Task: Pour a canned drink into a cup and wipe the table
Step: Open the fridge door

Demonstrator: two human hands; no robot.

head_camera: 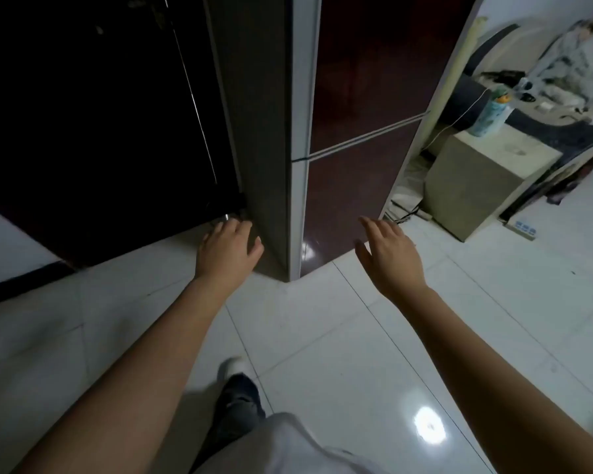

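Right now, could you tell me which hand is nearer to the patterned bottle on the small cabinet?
Right. The right hand is open in front of the fridge, below-left of the bottle; the left hand is beyond the fridge's far side.

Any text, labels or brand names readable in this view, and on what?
None can be read.
Patterned bottle on the beige box: print too blurred to read.
Power strip on the floor: markings too small.
Fridge doors: no label visible.

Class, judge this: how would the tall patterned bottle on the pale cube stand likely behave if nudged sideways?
The bottle looks tall and narrow, so it would probably tip rather than slide. It stands near the edge of the stand, so it might fall. Its round body would likely roll.
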